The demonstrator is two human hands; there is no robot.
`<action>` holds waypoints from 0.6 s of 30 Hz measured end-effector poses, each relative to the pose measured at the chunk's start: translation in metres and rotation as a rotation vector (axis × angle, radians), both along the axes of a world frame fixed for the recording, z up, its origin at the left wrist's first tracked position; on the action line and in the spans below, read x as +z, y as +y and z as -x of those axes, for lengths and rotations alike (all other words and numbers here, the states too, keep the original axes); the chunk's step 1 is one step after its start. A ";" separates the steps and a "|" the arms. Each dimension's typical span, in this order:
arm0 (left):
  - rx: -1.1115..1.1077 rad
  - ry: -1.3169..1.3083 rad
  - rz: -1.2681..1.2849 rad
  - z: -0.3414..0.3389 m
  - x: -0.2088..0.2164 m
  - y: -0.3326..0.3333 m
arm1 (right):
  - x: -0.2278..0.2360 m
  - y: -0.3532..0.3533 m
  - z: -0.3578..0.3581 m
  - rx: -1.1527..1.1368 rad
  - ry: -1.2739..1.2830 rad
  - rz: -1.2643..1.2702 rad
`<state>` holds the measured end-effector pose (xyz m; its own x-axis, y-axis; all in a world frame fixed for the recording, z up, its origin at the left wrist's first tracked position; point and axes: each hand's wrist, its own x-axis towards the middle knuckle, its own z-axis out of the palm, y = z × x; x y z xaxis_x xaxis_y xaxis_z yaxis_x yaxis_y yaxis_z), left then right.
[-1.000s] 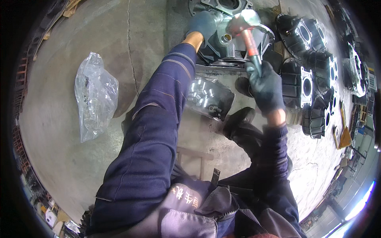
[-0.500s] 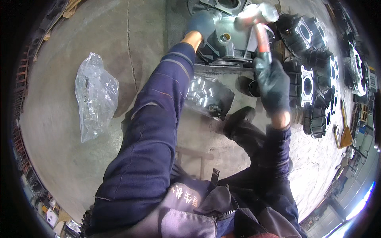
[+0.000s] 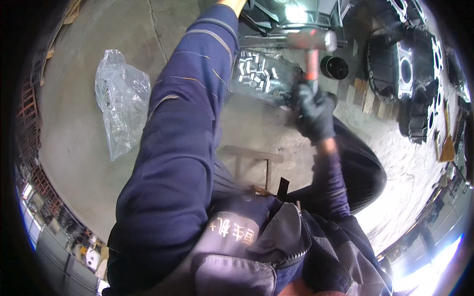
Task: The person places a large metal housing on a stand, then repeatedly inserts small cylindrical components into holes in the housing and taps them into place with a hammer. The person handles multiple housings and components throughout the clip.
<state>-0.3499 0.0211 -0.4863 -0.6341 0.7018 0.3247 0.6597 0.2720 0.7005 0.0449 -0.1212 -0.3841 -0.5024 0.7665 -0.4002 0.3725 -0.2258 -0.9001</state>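
Observation:
My right hand (image 3: 316,114), in a dark glove, is closed round the handle of a hammer (image 3: 312,63). The hammer's head is slightly blurred and stands near the close edge of a large metal casting (image 3: 266,30) at the top of the view. My left arm reaches up to that casting; only the wrist and a sliver of glove show at the upper edge, so the fingers are hidden. Between my arms, several short shiny metal sleeves (image 3: 257,79) lie on a dark, shallow tray or plastic sheet (image 3: 247,92).
Right of the hammer stands a round dark container (image 3: 334,68). Several black castings with pale flanges (image 3: 405,71) line the right side. A crumpled clear plastic bag (image 3: 121,101) lies on the concrete floor at left. My bent leg (image 3: 363,165) is below the right hand.
The view has tilted down, so the casting and my left hand slide off the top edge. My right hand and the hammer have come closer to me and a little left.

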 end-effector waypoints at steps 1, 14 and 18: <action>-0.041 0.228 0.136 0.003 -0.001 0.001 | -0.017 -0.023 -0.012 -0.033 0.085 0.248; 0.070 -0.105 0.082 -0.018 0.048 -0.033 | -0.189 -0.073 0.000 0.072 -0.812 -0.168; 0.100 -0.204 0.082 -0.019 0.052 -0.032 | -0.227 -0.011 0.006 0.003 -0.673 -0.196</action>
